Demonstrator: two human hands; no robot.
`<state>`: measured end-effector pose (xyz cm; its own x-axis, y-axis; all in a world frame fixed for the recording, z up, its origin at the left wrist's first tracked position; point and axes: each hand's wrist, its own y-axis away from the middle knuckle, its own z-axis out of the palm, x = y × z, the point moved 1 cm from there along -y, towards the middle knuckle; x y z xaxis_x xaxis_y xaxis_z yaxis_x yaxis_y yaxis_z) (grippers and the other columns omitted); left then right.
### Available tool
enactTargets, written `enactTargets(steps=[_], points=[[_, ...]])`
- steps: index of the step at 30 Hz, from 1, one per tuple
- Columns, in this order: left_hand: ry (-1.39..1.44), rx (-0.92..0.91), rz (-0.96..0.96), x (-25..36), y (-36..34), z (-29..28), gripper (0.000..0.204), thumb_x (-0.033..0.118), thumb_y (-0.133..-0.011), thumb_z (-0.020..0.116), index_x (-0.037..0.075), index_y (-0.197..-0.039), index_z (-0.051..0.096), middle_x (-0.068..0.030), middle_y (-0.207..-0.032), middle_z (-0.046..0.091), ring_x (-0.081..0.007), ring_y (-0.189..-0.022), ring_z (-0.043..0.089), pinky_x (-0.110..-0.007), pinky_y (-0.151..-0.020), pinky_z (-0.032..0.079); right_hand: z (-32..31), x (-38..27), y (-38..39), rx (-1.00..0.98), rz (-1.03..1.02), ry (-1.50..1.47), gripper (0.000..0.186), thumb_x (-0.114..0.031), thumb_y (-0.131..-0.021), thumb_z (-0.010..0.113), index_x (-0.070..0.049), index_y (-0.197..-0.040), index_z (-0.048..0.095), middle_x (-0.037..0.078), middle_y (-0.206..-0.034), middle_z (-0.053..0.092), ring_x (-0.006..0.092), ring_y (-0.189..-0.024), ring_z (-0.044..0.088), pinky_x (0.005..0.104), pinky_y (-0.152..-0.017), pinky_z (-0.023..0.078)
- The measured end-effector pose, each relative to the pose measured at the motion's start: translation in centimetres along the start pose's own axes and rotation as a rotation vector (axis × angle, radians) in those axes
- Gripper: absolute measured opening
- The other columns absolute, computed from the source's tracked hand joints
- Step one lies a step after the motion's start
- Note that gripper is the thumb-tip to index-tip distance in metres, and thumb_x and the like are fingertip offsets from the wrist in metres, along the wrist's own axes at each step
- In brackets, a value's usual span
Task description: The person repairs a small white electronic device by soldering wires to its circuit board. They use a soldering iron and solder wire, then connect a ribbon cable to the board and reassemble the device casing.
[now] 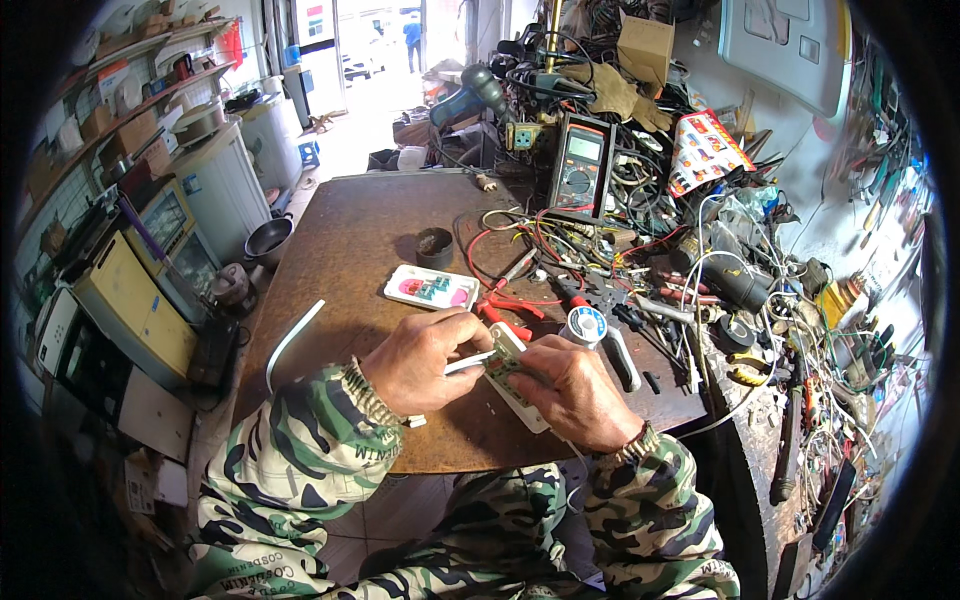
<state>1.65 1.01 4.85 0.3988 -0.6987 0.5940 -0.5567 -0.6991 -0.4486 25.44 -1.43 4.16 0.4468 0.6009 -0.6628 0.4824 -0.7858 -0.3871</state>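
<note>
My left hand (428, 358) is closed, thumb and fingers pinching the end of a white cable (468, 363). Against the tabletop, my right hand (580, 388) has its fingers curled onto a long, narrow white plastic casing (533, 419) with greenish parts inside. The cable end is close to the casing's left side; whether they touch I cannot tell. Just beyond my hands lies another white casing (462, 298), open side up, showing green and pink parts. A solder reel (584, 326) stands beyond my right hand.
A digital multimeter (582, 165) stands at the back, red test leads trailing from it. Beside my left sleeve curves a piece of white cable (291, 343). A dark round tin (434, 247) sits mid-table. Tangled wires and tools, including pliers (620, 357), crowd the right side.
</note>
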Motion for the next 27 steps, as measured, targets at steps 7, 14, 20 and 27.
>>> enactTargets(steps=[7,14,20,27], points=[[0.078,-0.053,-0.103,-0.1,0.0,-0.4,0.025,-0.001,-0.09,0.08,-0.002,-0.111,0.067,-0.0095,-0.105,0.074,-0.016,-0.093,0.074,-0.032,-0.082,0.064,-0.5,0.1,0.0,-0.063,0.076,-0.152,0.019,-0.011,-0.098,0.074,0.002,-0.113,0.073,0.019,-0.093,0.068,0.0337,-0.088,0.068,0.0435,-0.08,0.053],[0.42,-0.126,-0.274,-1.5,0.5,-0.6,0.02,0.005,-0.091,0.081,-0.002,-0.108,0.071,-0.0067,-0.097,0.075,-0.0118,-0.092,0.073,-0.031,-0.082,0.062,-0.2,0.7,0.0,-0.097,0.236,-0.306,0.021,-0.012,-0.102,0.07,0.006,-0.113,0.072,0.013,-0.088,0.068,0.0176,-0.086,0.063,0.0382,-0.077,0.051],[0.421,-0.135,-0.274,-2.6,0.5,-0.4,0.016,0.006,-0.096,0.077,-0.003,-0.107,0.071,-0.0066,-0.096,0.074,-0.0102,-0.091,0.07,-0.03,-0.084,0.059,-0.4,0.5,-0.2,-0.097,0.239,-0.275,0.021,-0.013,-0.103,0.069,0.005,-0.113,0.073,0.011,-0.082,0.067,0.0156,-0.081,0.061,0.0379,-0.074,0.051],[0.409,-0.15,-0.338,-1.3,0.2,-0.6,0.017,0.005,-0.099,0.072,-0.005,-0.112,0.07,-0.0079,-0.099,0.074,-0.0131,-0.095,0.071,-0.032,-0.086,0.06,-0.1,0.8,0.0,-0.07,0.206,-0.321,0.019,-0.013,-0.102,0.07,0.003,-0.112,0.073,0.015,-0.085,0.069,0.0214,-0.081,0.065,0.0407,-0.076,0.052]])
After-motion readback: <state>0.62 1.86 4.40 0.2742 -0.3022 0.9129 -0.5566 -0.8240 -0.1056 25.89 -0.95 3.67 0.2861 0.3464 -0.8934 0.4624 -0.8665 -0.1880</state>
